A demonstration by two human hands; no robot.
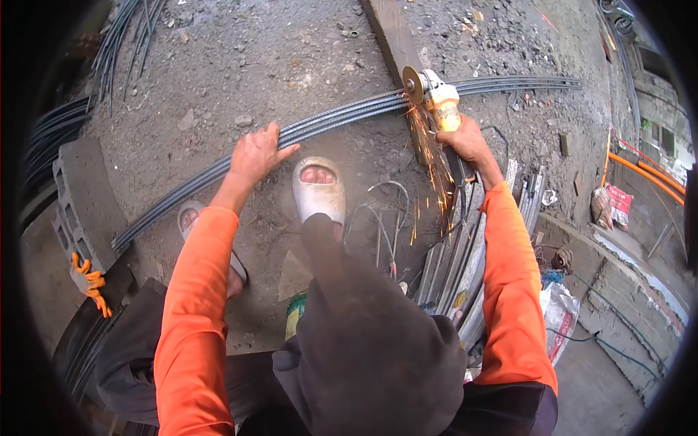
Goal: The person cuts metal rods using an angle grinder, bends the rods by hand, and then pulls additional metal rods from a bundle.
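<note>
A bundle of steel rebar point(327, 120) runs across the ground in front of me, lying over a dark wooden beam point(392, 40). My left hand point(254, 154) rests on the bundle left of the beam, thumb stretched out to the right and the other fingers over the bars. In my right hand point(465, 139) is a yellow and white angle grinder point(443, 105), gripped by its body. The grinder's disc point(414, 85) touches the rebar at the beam, and orange sparks point(430, 156) spray down from there toward my side.
Hollow concrete blocks point(87, 196) with an orange glove point(91, 282) stand at left. My sandalled foot point(318, 189) is close to the bundle. Metal channels point(465, 254) lie below the grinder, with its cable nearby. Orange pipes point(647, 174) and a low concrete wall point(618, 291) are at right.
</note>
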